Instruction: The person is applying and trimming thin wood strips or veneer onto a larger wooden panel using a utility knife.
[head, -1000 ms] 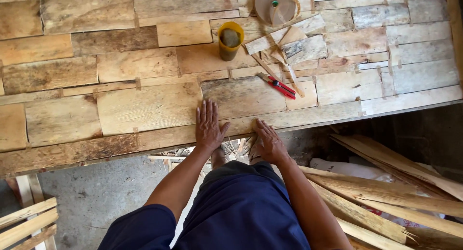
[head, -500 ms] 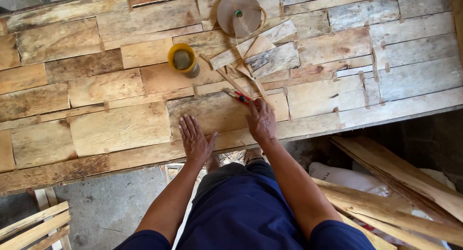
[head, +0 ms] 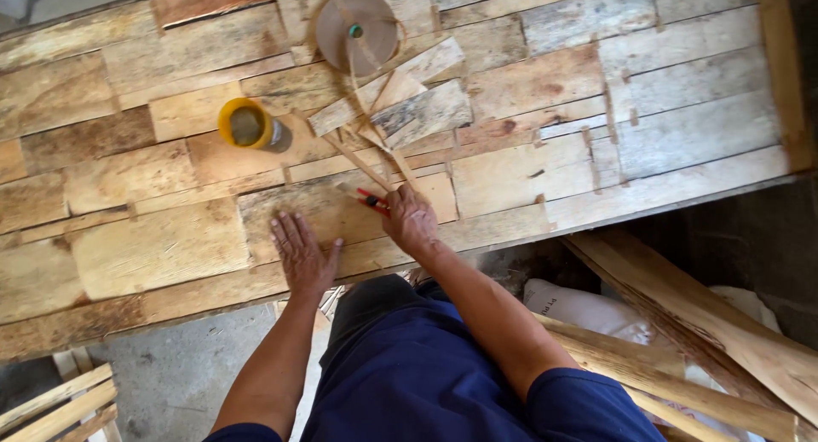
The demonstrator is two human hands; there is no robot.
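Right hand (head: 411, 223) now gripping red cutter (head: 372, 200); left hand (head: 302, 256) flat, open near bench edge (head: 213, 299).

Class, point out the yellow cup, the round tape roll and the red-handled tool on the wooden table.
yellow cup (head: 247, 124), head view, on its open top.
round tape roll (head: 358, 31), head view, on its flat face.
red-handled tool (head: 373, 199), head view, on the red handle beside the right hand (head: 411, 223).

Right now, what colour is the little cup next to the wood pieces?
Yellow. The cup shows best in the head view, standing on the wooden table.

yellow cup (head: 246, 124), tape roll (head: 357, 31), white sack (head: 579, 308), loose planks (head: 724, 335)
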